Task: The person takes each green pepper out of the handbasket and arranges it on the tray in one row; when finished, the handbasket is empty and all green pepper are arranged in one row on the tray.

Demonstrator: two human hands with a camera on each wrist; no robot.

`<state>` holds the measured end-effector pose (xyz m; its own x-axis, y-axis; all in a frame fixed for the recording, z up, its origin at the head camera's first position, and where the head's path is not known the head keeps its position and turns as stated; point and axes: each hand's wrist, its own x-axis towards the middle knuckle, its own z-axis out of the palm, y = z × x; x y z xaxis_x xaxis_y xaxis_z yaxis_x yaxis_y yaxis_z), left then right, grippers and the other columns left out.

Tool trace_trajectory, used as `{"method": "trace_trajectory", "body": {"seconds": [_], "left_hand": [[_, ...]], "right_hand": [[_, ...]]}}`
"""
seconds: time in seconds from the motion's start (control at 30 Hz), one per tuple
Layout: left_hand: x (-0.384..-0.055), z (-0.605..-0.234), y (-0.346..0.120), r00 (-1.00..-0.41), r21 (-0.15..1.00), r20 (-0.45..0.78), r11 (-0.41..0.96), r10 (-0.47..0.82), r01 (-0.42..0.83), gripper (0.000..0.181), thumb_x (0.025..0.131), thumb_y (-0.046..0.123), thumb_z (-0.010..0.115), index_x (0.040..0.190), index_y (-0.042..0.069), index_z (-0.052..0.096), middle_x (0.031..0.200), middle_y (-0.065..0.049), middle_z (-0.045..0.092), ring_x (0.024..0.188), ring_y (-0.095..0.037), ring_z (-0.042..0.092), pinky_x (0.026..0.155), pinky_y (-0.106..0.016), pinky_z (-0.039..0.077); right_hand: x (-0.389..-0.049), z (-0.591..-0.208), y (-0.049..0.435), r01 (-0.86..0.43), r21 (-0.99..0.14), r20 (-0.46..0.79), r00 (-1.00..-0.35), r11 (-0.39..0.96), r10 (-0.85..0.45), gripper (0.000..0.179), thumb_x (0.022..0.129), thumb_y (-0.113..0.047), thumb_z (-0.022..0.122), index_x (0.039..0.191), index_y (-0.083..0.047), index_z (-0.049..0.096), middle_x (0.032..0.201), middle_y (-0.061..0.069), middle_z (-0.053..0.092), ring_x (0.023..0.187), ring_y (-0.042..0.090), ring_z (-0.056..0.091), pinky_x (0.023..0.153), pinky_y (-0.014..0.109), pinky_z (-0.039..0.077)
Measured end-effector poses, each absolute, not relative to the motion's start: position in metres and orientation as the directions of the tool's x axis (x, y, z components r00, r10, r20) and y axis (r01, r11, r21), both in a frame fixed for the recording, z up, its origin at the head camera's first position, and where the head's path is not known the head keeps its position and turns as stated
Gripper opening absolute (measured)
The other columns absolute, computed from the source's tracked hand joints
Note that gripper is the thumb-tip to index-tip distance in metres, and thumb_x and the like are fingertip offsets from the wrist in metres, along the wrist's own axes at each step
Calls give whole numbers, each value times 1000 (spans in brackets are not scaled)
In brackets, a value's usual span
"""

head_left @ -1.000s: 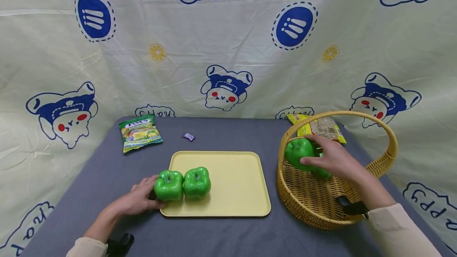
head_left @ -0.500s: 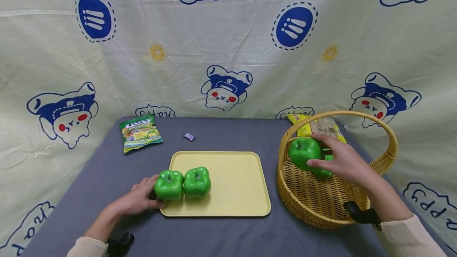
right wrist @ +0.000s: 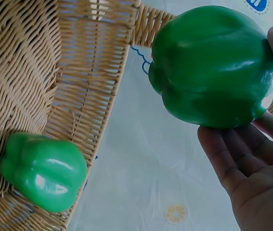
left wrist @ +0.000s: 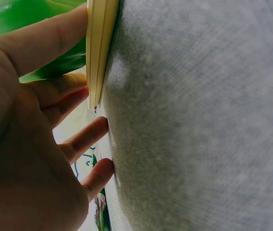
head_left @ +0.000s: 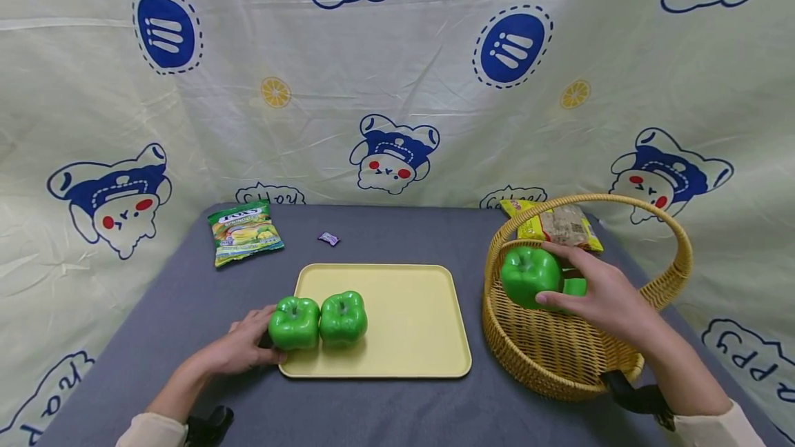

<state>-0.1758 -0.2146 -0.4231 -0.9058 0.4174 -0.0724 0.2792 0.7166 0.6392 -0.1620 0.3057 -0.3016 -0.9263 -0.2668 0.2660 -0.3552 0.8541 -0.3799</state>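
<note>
At grey cloth worktop (head_left: 354,416), just lifted glossy green bell pepper (head_left: 528,276) over tan wicker basket (head_left: 549,359), pinched in right fingers (right wrist: 219,156), with left fingers (left wrist: 85,138) spread, seemingly leaving one pepper (right wrist: 45,171) inside.

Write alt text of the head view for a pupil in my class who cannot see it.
A person's right-hand grip holds a green pepper over a wicker basket containing another pepper. The left-hand grip touches the left edge of a yellow tray bearing two peppers. Snack packets and a small purple wrapper lie behind.
</note>
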Motion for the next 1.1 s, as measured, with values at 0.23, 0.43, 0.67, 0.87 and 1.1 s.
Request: {"method": "trace_trajectory", "body": {"seconds": [0.23,0.43,0.67,0.87,1.1], "left_hand": [[-176,-423,-215,-907,632,-67,722,415,283,86,74,36,77,140,-1,38,142,-22,41,126,-42,36,92,-66,24],[-176,-421,-214,-909,637,-81,723,410,269,86,73,36,77,141,0,38,142,-20,41,126,-40,35,92,-65,24],[-174,-421,-214,-906,637,-80,721,415,274,85,74,37,77,141,0,38,142,-22,40,127,-42,35,91,-63,24],[-174,-421,-214,-906,638,-86,721,415,270,85,74,37,76,141,0,38,142,-21,40,127,-41,35,92,-64,24],[-175,-422,-214,-906,642,-87,719,414,266,85,74,37,76,141,0,37,142,-22,40,127,-42,34,93,-65,23]], "right_hand": [[-152,-304,296,-387,-406,299,-913,828,-280,72,78,-37,76,137,-10,45,126,17,56,97,31,63,69,29,52],[-147,-310,286,-429,-448,320,-896,785,-307,73,78,-31,76,138,-8,42,126,17,54,98,32,64,71,31,55],[-144,-319,274,-518,-445,390,-846,730,-363,75,76,-23,79,140,-10,42,125,9,53,102,17,61,79,21,53],[-146,-329,262,-562,-444,407,-820,698,-401,74,75,-24,79,139,-12,44,124,4,56,104,1,56,82,20,51],[-150,-342,246,-570,-487,386,-820,662,-422,73,75,-26,79,137,-7,45,125,4,56,107,15,61,85,29,52]]}}
